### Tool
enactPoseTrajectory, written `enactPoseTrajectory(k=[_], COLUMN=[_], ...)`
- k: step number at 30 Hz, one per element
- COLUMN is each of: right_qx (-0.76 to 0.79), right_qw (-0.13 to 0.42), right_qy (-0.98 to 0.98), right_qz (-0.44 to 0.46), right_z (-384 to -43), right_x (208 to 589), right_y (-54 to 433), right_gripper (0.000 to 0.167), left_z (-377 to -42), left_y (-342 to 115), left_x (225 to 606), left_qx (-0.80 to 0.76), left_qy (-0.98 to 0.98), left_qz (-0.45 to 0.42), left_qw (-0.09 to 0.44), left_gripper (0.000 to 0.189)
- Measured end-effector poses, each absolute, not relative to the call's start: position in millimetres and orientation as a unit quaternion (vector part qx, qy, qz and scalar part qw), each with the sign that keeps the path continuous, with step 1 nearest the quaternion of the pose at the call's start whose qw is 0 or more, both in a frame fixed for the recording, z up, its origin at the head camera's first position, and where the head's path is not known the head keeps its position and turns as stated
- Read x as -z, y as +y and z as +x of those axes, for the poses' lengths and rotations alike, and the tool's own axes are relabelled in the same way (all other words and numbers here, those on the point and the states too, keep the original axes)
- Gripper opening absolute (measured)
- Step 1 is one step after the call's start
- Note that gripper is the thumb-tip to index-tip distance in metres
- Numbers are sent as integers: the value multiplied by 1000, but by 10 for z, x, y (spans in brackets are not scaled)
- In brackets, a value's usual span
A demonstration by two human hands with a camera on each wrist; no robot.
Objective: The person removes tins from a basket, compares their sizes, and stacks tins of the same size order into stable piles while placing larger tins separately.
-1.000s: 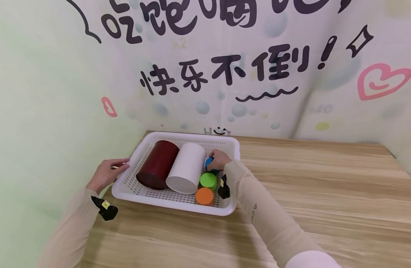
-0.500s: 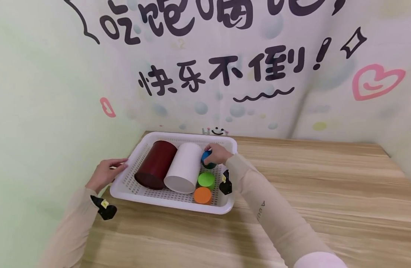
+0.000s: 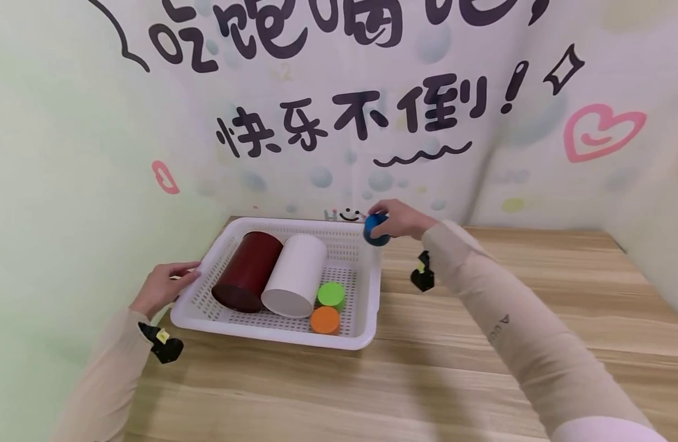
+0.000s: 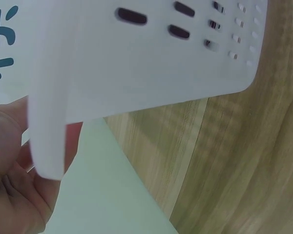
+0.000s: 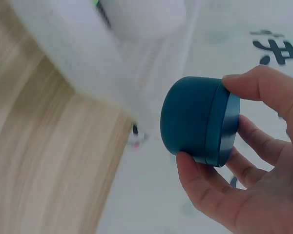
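In the head view, my right hand (image 3: 401, 218) holds a small round blue tin (image 3: 374, 229) above the far right corner of a white plastic basket (image 3: 272, 339). The right wrist view shows thumb and fingers pinching the blue tin (image 5: 193, 117) by its sides, a lid seam running around it. My left hand (image 3: 163, 287) grips the basket's left rim; the left wrist view has the basket rim (image 4: 49, 97) between thumb and fingers. Inside the basket lie a dark red cylinder (image 3: 247, 273) and a white cylinder (image 3: 297, 270). Beside them sit a green round tin (image 3: 331, 294) and an orange one (image 3: 325, 320).
A wood-grain table (image 3: 471, 344) carries the basket and extends to its right. Behind stands a white wall covering (image 3: 317, 202) with black lettering, close to the table's back edge. A pale green wall (image 3: 68, 245) borders the left side.
My right hand has lifted the blue tin out of the basket's far right corner and moved it up and right, over the rim. The left hand stays on the left rim.
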State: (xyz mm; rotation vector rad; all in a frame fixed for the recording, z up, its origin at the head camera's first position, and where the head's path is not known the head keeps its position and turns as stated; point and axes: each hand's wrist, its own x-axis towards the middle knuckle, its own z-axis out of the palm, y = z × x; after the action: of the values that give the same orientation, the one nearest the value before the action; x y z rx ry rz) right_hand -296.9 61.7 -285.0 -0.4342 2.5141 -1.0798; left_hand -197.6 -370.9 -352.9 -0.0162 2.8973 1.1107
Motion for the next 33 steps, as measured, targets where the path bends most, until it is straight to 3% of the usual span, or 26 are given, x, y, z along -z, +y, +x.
enactPoseTrajectory(k=[7, 18, 33], right_qx=[385, 385, 380], right_qw=[177, 171, 161], right_qy=[896, 895, 902], right_qz=[-134, -145, -130], right_z=[-2980, -2812, -2732], right_x=[2911, 3461, 3986], right_y=[1314, 2216, 2500], right_gripper=[50, 55, 54], left_z=[-1963, -1959, -1944], left_y=[-3720, -3668, -3656], left_x=[3520, 3523, 3521], left_qx=[-351, -344, -335], left_qy=[936, 939, 942], left_qz=[-2, -6, 7], left_qw=[11, 9, -12], left_gripper=[49, 47, 44])
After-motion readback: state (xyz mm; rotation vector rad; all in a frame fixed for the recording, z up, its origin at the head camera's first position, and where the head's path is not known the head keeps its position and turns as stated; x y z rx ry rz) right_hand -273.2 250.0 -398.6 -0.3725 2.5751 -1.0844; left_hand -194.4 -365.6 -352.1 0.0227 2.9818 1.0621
